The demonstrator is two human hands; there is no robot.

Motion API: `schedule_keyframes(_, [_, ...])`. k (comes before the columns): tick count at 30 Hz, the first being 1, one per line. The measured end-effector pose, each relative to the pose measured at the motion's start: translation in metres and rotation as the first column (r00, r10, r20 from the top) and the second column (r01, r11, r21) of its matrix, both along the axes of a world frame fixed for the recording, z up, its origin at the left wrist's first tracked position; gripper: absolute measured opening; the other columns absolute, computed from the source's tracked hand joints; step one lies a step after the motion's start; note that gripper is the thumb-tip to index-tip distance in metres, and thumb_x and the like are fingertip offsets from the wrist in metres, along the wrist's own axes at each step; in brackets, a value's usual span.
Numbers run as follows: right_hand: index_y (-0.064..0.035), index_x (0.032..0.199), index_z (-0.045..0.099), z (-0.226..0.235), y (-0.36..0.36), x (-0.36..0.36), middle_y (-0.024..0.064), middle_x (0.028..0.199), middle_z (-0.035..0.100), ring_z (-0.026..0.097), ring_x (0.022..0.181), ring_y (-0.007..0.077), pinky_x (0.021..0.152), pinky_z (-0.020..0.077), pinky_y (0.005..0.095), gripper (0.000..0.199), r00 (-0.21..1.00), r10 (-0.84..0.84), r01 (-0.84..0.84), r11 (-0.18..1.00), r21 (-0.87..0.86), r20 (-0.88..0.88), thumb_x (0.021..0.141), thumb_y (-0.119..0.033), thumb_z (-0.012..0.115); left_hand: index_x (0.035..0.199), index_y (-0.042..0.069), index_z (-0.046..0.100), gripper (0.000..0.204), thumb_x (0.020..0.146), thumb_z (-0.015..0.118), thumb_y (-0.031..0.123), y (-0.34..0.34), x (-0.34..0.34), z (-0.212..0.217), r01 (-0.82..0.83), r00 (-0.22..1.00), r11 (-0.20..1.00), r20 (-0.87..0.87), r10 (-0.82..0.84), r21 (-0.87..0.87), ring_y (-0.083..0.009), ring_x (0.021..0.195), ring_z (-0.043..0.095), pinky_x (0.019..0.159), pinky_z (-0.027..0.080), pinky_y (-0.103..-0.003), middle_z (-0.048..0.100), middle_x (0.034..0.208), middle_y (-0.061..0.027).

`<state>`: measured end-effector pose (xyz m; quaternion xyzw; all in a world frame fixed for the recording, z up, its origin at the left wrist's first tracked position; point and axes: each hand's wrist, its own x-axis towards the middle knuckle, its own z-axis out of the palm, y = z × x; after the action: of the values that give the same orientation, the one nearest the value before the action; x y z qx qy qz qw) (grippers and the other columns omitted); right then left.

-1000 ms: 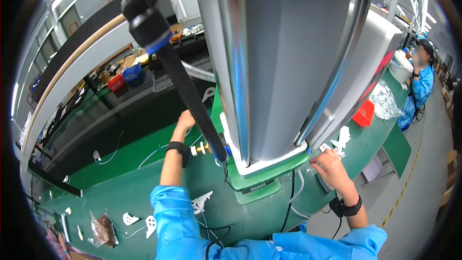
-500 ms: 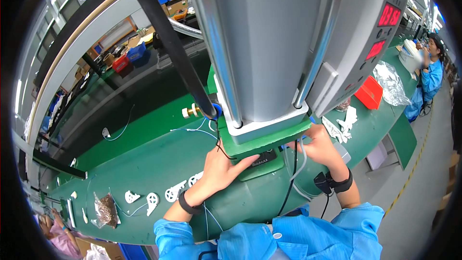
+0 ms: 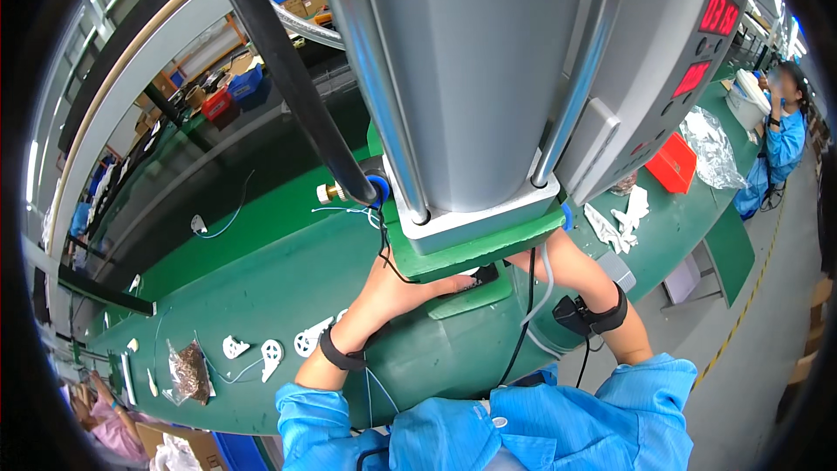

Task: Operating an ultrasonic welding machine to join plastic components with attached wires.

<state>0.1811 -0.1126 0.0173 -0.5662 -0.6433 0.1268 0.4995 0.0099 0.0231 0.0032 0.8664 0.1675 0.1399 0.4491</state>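
A tall press with a grey cylinder and a green lower plate stands in front of me. My left hand reaches under the plate's left side. Its thumb stretches right, to a small black part above a green base; its other fingers are hidden. My right hand reaches under the plate from the right, beside a grey cable and a black cable, and its fingers are out of sight. What either hand holds, if anything, cannot be made out.
White plastic parts and a bag of small brown pieces lie on the green table at left. To the right are white gloves, a red bin and a clear plastic bag. A co-worker sits at far right.
Both hands have gone farther under the press plate. The right hand, which showed more before, is now largely hidden. The view has shifted slightly.
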Motion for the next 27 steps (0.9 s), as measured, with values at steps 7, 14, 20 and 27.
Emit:
schedule_keyframes(7, [0.003,0.099,0.056,0.002,0.016,-0.004,0.0191,0.092,0.058,0.056,0.082,0.0319,0.073,0.0451,0.0368,0.025,0.991,0.096,-0.076,0.976,-0.205,0.089,0.077,-0.007,0.06,0.109,0.005,0.055,0.061,0.06,0.077,0.033,-0.005,-0.004,-0.005,-0.079,0.995,0.995,-0.069,0.075,-0.056,-0.0237,0.093,0.058,0.079,0.045,-0.032,0.059,0.103,-0.0107])
schedule_keyframes(14, [0.002,0.1,0.057,-0.019,0.027,-0.001,0.0154,0.093,0.06,0.057,0.084,0.0264,0.074,0.0453,0.0335,0.021,0.975,0.165,-0.121,0.954,-0.274,0.145,0.082,-0.01,0.054,0.102,0.004,0.059,0.059,0.061,0.073,0.044,-0.002,-0.005,-0.015,-0.091,0.995,0.989,0.053,0.086,0.115,-0.0307,0.071,0.062,0.066,0.049,-0.036,0.063,0.075,-0.0143])
schedule_keyframes(20, [-0.0024,0.1,0.058,-0.046,-0.02,0.016,0.0178,0.095,0.059,0.056,0.089,0.0343,0.078,0.0438,0.0371,0.027,0.955,-0.011,0.102,0.951,-0.291,0.297,0.074,-0.011,0.059,0.104,0.005,0.058,0.06,0.063,0.072,0.045,-0.009,-0.013,-0.002,-0.108,0.994,0.975,-0.005,0.111,0.194,-0.0302,0.066,0.062,0.06,0.049,-0.038,0.063,0.073,-0.0149])
schedule_keyframes(27, [0.0016,0.133,0.025,-0.111,-0.117,0.068,0.02,0.134,0.029,0.031,0.121,0.0316,0.099,0.024,0.038,0.054,0.5,-0.73,0.81,0.584,0.046,0.465,0.084,-0.014,0.043,0.115,0.0,0.036,0.039,0.089,0.045,0.028,-0.016,-0.039,-0.013,-0.132,0.987,0.982,0.11,0.118,0.134,-0.0371,0.078,0.056,0.067,0.044,-0.044,0.056,0.092,-0.0195])
